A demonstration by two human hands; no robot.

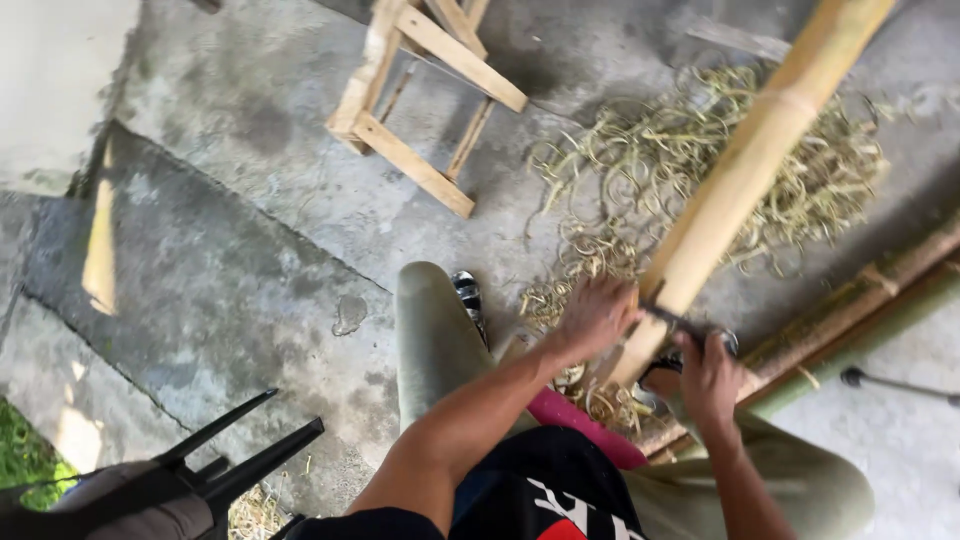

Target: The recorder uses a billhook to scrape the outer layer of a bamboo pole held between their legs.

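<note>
A thick pale bamboo pole (745,170) slants from the top right down to my lap. My left hand (592,315) grips one end of a dark blade (678,320) laid across the pole's lower part. My right hand (710,378) holds the blade's other end, just right of the pole. Both hands are closed on the blade. A pink-red strip (585,425) lies over my knee under the pole's end.
A heap of curly bamboo shavings (690,160) covers the concrete floor behind the pole. More bamboo poles (860,300) lie at right. A wooden stool frame (420,90) lies toppled at top centre. Black chair legs (230,460) stick out at bottom left.
</note>
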